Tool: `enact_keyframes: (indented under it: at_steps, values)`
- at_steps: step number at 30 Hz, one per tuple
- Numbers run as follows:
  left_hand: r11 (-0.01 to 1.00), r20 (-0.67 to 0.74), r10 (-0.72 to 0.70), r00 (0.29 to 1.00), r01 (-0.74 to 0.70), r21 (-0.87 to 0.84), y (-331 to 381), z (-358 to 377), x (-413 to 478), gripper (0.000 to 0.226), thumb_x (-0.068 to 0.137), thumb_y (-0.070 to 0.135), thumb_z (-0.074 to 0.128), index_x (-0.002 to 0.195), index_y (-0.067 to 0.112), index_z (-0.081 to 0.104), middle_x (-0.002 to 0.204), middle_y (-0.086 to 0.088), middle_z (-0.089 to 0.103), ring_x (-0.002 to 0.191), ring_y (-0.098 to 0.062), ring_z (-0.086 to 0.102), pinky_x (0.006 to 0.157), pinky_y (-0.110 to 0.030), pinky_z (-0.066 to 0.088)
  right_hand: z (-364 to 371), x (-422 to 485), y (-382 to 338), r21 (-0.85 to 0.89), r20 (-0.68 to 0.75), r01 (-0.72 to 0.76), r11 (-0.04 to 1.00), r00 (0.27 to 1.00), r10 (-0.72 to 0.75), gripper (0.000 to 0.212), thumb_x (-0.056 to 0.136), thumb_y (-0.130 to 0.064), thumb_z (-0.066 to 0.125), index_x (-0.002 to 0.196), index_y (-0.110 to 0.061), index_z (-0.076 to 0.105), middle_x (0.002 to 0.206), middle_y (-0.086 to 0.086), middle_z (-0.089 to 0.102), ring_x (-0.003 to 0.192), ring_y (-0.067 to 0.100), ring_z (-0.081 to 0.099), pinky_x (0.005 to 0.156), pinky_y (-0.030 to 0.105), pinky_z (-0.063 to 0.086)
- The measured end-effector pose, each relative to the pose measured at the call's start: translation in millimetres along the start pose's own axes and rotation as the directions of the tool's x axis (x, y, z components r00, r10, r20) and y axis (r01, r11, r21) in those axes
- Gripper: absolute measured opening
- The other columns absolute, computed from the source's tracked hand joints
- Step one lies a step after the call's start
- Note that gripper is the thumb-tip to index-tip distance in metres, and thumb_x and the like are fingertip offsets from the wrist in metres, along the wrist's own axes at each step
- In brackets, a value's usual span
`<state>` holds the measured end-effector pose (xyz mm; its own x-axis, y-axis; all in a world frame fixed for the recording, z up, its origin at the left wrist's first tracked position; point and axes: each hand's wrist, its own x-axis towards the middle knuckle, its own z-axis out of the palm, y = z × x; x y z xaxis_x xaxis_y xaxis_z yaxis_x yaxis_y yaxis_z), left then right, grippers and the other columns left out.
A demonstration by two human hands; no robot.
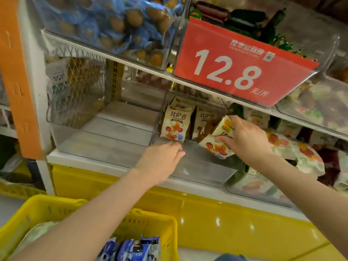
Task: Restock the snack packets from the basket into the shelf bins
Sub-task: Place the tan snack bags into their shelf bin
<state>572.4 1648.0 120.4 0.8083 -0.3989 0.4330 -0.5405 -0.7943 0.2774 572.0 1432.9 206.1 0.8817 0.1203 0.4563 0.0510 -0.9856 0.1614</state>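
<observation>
Restock partly done, by my reading; middle bin [197, 166] of clear plastic on the lower shelf holds a few standing packets [175, 123], cream with an orange-red print, upright against its back half; front half of the bin floor bare; right hand [246, 140] reaches into that bin, fingers clenched round two or so cream packets [216, 147] of the same print, held tilted just beside the standing ones, not yet set down; left hand [162, 159] released, fingers straight and reaching over the bin's front wall toward the foot of the nearest standing packet, contact not certain; left bin [105, 132] shows no packets, so likely filling left to do there; right bin [244, 187] carries a heap of similar cream-and-orange packets; yellow basket [154, 221] low in view, under the left forearm, with blue-and-white packets [135, 247] and a pale wrapper [37, 234] in it, so stock remains to shelve; upper bin [105, 21] full of blue-wrapped brown items; red price sign [235, 66] reading 12.8 hangs from the shelf above the middle bin.
</observation>
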Motion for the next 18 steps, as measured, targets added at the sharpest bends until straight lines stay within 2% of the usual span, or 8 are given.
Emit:
enact_keyframes:
  at_steps: [2,5,7,10,11,14,16,18]
  values:
    - [0.996,-0.015,0.041,0.999,-0.039,0.081,-4,11,-1,0.041,0.097,0.043,0.023,0.107,0.023,0.059,0.099,0.005,0.066,0.087,-0.011,0.060,0.082,-0.025,0.041,24,18,2,-0.039,0.073,-0.029,0.999,0.997,0.032,0.062,0.081,-0.051,0.062,0.127,-0.018,0.038,0.104,0.006,0.063,0.092,0.028,0.061,0.065,0.030,0.036]
    - [0.994,-0.086,0.065,0.994,-0.057,0.088,-7,19,-3,0.050,0.092,0.043,0.022,0.096,0.020,0.066,0.087,0.005,0.069,0.080,-0.011,0.062,0.080,-0.026,0.044,54,46,5,-0.056,0.123,-0.027,0.998,0.992,0.034,0.068,0.083,-0.048,0.062,0.134,-0.018,0.029,0.103,0.009,0.063,0.090,0.029,0.063,0.064,0.034,0.043]
    - [0.994,-0.141,0.085,0.986,-0.074,0.082,-9,23,-3,0.049,0.093,0.041,0.026,0.088,0.019,0.070,0.080,0.003,0.070,0.072,-0.012,0.064,0.073,-0.027,0.048,72,60,6,-0.067,0.224,0.009,0.998,0.975,0.007,0.069,0.084,-0.046,0.062,0.136,-0.016,0.028,0.112,0.012,0.062,0.097,0.031,0.061,0.073,0.038,0.048]
    - [0.991,-0.183,0.116,0.976,-0.101,0.087,-12,28,-2,0.050,0.095,0.039,0.026,0.085,0.018,0.071,0.076,0.004,0.070,0.068,-0.012,0.064,0.068,-0.028,0.051,92,75,11,0.057,0.313,0.033,0.998,0.948,-0.049,0.062,0.085,-0.039,0.064,0.134,-0.018,0.034,0.132,0.014,0.050,0.116,0.031,0.051,0.094,0.040,0.045]
    - [0.990,-0.186,0.122,0.975,-0.107,0.090,-13,30,-1,0.049,0.095,0.038,0.027,0.085,0.018,0.071,0.076,0.004,0.070,0.068,-0.011,0.064,0.067,-0.028,0.051,96,80,13,0.058,0.283,0.035,0.998,0.958,-0.050,0.062,0.084,-0.037,0.065,0.135,-0.020,0.035,0.139,0.013,0.043,0.124,0.032,0.044,0.101,0.042,0.040]
    - [0.987,-0.194,0.135,0.972,-0.116,0.107,-15,34,-2,0.044,0.096,0.036,0.032,0.085,0.019,0.071,0.077,0.005,0.070,0.069,-0.011,0.063,0.067,-0.027,0.048,105,91,14,-0.175,0.107,0.051,0.983,0.994,-0.033,0.069,0.081,-0.034,0.069,0.139,-0.019,0.035,0.147,0.013,0.034,0.135,0.035,0.031,0.110,0.045,0.027]
    - [0.986,-0.215,0.145,0.966,-0.124,0.109,-17,37,-2,0.039,0.096,0.034,0.035,0.085,0.019,0.070,0.078,0.005,0.069,0.070,-0.011,0.062,0.068,-0.027,0.046,112,91,7,-0.174,0.056,-0.014,0.985,0.998,0.024,0.069,0.082,-0.027,0.069,0.140,-0.015,0.032,0.145,0.015,0.035,0.131,0.036,0.036,0.105,0.046,0.035]
    - [0.986,-0.218,0.145,0.965,-0.124,0.109,-18,38,-2,0.037,0.096,0.033,0.037,0.086,0.019,0.070,0.079,0.005,0.069,0.071,-0.011,0.062,0.069,-0.026,0.045,119,87,3,-0.088,0.052,-0.058,0.994,0.997,0.063,0.061,0.085,-0.019,0.065,0.137,-0.013,0.033,0.142,0.016,0.037,0.126,0.036,0.041,0.096,0.045,0.044]
